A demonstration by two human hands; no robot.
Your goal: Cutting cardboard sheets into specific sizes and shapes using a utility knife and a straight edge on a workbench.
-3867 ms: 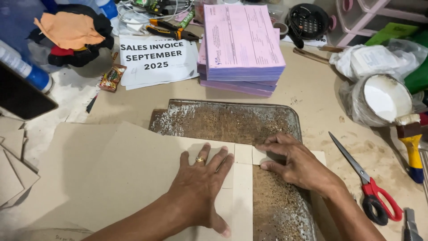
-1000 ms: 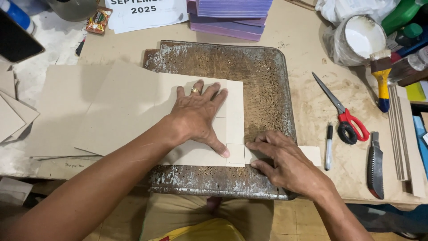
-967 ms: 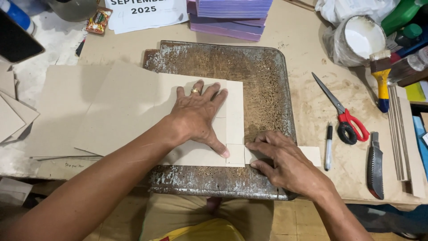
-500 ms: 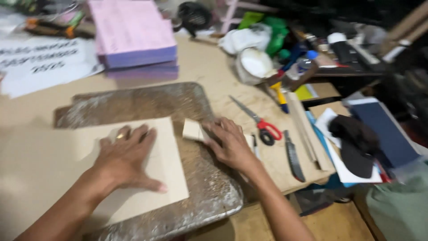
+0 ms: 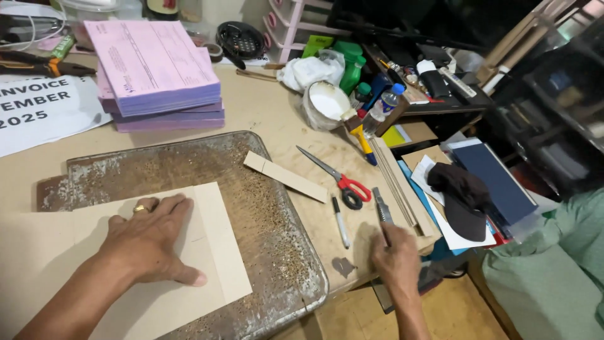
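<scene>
Beige cardboard sheet (image 5: 207, 252) lies on the worn, rust-speckled metal plate (image 5: 264, 208) on the desk (image 5: 277, 119), pinned flat by the left hand (image 5: 148, 242) with fingers spread, grasping nothing. Beyond the sheet's right edge lie a narrow cut cardboard strip (image 5: 286, 177), red-handled scissors (image 5: 333, 178) and a black marker pen (image 5: 340, 221). The right hand (image 5: 393, 258) reaches to the desk's right edge, fingers closing on the grey utility knife (image 5: 381, 214).

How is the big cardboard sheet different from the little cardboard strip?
The big cardboard sheet is wide and pinned flat under the left hand; the little cardboard strip is narrow and lies free, untouched. The sheet sits wholly over the metal tray; the strip hangs past the tray's right edge onto the table. Both are plain tan board lying flat.
</scene>
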